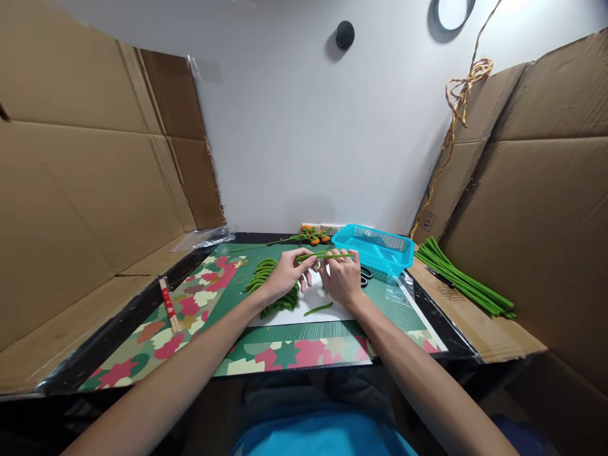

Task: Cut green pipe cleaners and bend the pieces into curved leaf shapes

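Over the middle of the table, my left hand [284, 273] and my right hand [342, 278] hold green pipe cleaners [327, 255] level between them. Fingers of both hands are closed around the fuzzy stems; how many they hold is hard to tell. Beneath my left hand lies a row of short, curved green pipe-cleaner pieces [262, 271], partly covered by the hand. One loose short green piece [318, 309] rests on a white sheet [295, 316] below my hands. Black-handled scissors [366, 275] show just right of my right hand, their blades hidden.
A blue plastic basket [373, 233] stands at the back right. Orange flowers on a green stem [316, 235] lie at the back. A bundle of long green pipe cleaners [465, 284] and a black pen [441, 277] lie right; red-wrapped chopsticks [168, 304] lie left. Cardboard walls [546, 190] flank the table.
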A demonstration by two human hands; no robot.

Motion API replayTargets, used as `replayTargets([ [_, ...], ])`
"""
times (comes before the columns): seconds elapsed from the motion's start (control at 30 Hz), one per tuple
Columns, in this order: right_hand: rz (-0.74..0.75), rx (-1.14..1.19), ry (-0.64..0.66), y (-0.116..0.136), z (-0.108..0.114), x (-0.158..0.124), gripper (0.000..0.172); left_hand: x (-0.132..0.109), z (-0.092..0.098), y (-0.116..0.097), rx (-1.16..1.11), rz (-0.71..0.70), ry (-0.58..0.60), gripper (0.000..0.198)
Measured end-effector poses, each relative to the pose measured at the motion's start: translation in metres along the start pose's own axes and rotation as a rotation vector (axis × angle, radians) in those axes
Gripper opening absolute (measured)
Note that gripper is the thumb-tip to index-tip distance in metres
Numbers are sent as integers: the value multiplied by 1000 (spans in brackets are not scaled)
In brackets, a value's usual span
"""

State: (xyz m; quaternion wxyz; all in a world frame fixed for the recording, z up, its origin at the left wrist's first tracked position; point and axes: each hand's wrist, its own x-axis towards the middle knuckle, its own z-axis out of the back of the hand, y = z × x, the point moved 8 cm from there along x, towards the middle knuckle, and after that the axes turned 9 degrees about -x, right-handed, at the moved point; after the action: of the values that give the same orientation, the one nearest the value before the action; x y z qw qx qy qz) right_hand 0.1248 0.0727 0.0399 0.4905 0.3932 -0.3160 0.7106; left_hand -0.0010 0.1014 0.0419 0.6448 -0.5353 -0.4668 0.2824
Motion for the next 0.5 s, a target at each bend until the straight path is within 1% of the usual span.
replayTargets([
  [0.13, 17, 55, -13, 3, 5, 0, 22, -1, 4, 0, -27, 0, -15, 46],
  [0.2, 26, 84, -21, 4, 7, -2, 20, -1, 6, -1, -60, 2, -35, 48],
  [0.27, 34, 98, -71, 6, 12, -3, 17, -2, 8, -4, -87, -9, -54, 50],
  [0.3, 39, 100, -106, 7, 16, -4, 21, -2, 9, -5, -95, -16, -62, 51],
  [0.4, 79, 122, -173, 12, 22, -5, 43, -3, 13, -6, -113, -24, -75, 52],
  [0.5, 140, 190, -153, 16, 23, -5, 59, -2, 14, -4, -133, -4, -64, 54],
])
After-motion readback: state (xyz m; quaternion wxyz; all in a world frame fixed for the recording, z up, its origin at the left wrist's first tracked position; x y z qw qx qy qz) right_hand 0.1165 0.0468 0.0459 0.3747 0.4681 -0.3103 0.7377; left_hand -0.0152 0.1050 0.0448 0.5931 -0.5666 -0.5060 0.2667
